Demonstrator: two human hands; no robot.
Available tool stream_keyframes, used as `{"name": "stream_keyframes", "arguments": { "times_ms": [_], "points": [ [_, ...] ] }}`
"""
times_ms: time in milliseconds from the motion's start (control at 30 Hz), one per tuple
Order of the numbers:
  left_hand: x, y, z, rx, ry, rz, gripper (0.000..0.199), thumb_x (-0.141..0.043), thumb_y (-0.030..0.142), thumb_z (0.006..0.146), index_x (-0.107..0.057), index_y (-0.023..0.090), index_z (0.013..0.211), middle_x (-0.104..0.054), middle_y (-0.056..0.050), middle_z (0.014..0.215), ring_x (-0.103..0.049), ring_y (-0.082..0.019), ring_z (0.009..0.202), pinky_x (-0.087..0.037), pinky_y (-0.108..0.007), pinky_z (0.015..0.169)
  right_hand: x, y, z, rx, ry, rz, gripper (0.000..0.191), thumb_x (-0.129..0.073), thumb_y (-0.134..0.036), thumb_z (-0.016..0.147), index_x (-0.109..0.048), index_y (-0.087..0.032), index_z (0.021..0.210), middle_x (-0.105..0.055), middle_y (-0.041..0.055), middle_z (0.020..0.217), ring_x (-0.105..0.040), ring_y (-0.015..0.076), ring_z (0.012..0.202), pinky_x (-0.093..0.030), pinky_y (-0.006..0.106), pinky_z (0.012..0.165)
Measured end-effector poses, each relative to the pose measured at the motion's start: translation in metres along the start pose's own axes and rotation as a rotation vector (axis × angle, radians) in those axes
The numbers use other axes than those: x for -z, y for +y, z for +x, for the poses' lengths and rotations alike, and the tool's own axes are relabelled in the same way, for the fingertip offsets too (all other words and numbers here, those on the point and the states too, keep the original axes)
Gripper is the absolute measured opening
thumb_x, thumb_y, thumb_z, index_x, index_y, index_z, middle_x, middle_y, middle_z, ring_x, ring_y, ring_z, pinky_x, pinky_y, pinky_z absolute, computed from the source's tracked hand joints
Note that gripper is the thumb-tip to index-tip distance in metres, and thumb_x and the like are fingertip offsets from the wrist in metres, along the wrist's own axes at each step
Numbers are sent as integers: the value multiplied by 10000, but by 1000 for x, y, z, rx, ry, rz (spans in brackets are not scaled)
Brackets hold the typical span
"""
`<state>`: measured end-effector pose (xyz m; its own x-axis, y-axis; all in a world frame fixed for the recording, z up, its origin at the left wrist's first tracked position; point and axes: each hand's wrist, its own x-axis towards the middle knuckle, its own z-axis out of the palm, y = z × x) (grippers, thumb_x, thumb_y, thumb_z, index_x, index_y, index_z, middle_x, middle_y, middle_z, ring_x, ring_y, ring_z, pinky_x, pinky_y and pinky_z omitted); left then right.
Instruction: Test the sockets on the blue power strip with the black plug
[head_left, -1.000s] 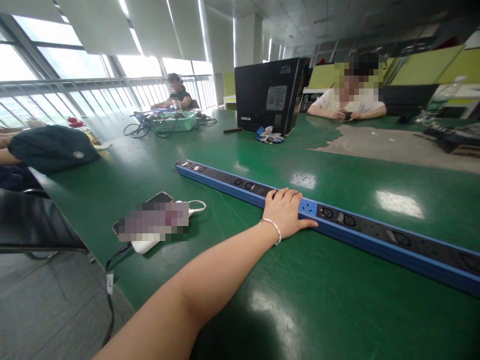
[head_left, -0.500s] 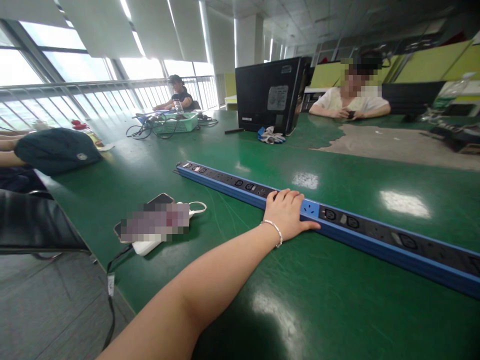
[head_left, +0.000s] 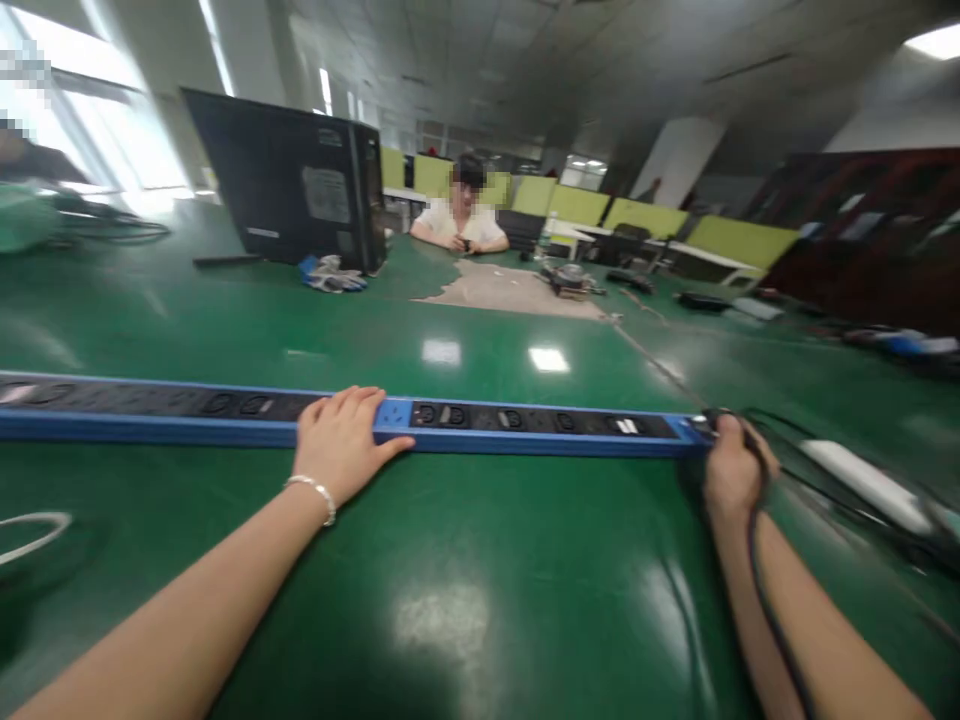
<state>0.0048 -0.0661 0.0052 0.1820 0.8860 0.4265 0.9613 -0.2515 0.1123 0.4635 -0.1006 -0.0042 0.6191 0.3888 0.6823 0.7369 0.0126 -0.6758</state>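
A long blue power strip (head_left: 510,440) with black sockets lies across the green table (head_left: 525,560). My left hand (head_left: 341,440), with a bracelet at the wrist, grips the strip left of its blue socket, fingers over the top and thumb along the near side. At the strip's right end, my right hand (head_left: 739,465) is closed round a black plug. From it a black cable (head_left: 765,590) runs down over the forearm. The fingertips there are partly hidden and blurred.
A black computer case (head_left: 300,180) stands at the back left, with gloves (head_left: 332,275) before it. A person (head_left: 461,220) sits across the table. A white power strip (head_left: 866,485) and cables lie at the right. Part of a white cable (head_left: 34,530) shows at the left edge.
The view has swung to the right, bringing my right hand and the strip's right end into sight. The phone has left the picture. My left hand keeps its place beside the blue socket.
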Motion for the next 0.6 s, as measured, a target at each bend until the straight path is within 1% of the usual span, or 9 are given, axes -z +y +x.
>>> {"name": "stream_keyframes", "arguments": {
  "times_ms": [33, 67, 100, 167, 233, 367, 467, 600],
  "points": [
    [-1, -2, 1, -6, 0, 7, 638, -475, 615, 765, -495, 170, 1222, -542, -135, 1269, -433, -300, 1200, -266, -461, 983, 11, 10, 7, -44, 62, -30, 349, -482, -415, 869, -640, -121, 967, -654, 87, 964, -603, 219, 913, -474, 393, 842],
    [-3, -3, 2, -15, 3, 13, 647, -470, 614, 766, -492, 159, 1226, -538, -144, 1270, -436, -307, 1196, -266, -461, 983, 18, 18, 11, -53, 87, -52, 383, -484, -440, 849, -662, -108, 920, -673, 97, 917, -615, 234, 897, -474, 390, 842],
    [-4, -4, 3, -24, 2, 18, 653, -468, 614, 763, -493, 154, 1225, -535, -148, 1272, -442, -312, 1189, -268, -459, 983, 20, 24, 13, -55, 74, -54, 391, -503, -457, 821, -679, -115, 891, -687, 93, 895, -622, 238, 892, -473, 384, 848],
    [-4, -5, 3, -31, 0, 26, 655, -459, 612, 763, -498, 147, 1222, -536, -153, 1270, -445, -318, 1185, -269, -458, 982, 16, 29, 13, -56, 28, 0, 401, -525, -474, 775, -696, -124, 871, -699, 91, 890, -628, 238, 888, -463, 387, 869],
    [-4, -5, 3, -31, -9, 33, 658, -452, 612, 764, -500, 142, 1223, -536, -150, 1272, -441, -319, 1190, -269, -460, 983, 10, 27, 10, -43, -17, 23, 414, -521, -489, 758, -704, -135, 871, -703, 92, 904, -627, 235, 895, -457, 387, 879],
    [-2, -4, 2, -7, -24, 47, 646, -444, 606, 771, -492, 159, 1234, -531, -136, 1288, -428, -312, 1208, -270, -458, 986, 6, 25, 9, -28, -94, -55, 424, -505, -511, 755, -709, -160, 874, -704, 89, 925, -615, 247, 950, -428, 408, 921],
    [0, -2, 2, -4, -22, 59, 634, -445, 602, 777, -493, 164, 1233, -533, -132, 1289, -424, -302, 1213, -272, -451, 984, 6, 31, 11, 34, -149, -100, 422, -487, -517, 769, -703, -177, 895, -699, 82, 963, -607, 247, 981, -418, 423, 943],
    [1, -1, 0, -11, -12, 61, 647, -462, 611, 768, -494, 160, 1231, -536, -122, 1289, -430, -289, 1208, -272, -441, 983, 4, 33, 12, 143, -160, -194, 400, -476, -505, 781, -700, -190, 882, -697, 79, 968, -603, 246, 1006, -414, 423, 956]
  ]
}}
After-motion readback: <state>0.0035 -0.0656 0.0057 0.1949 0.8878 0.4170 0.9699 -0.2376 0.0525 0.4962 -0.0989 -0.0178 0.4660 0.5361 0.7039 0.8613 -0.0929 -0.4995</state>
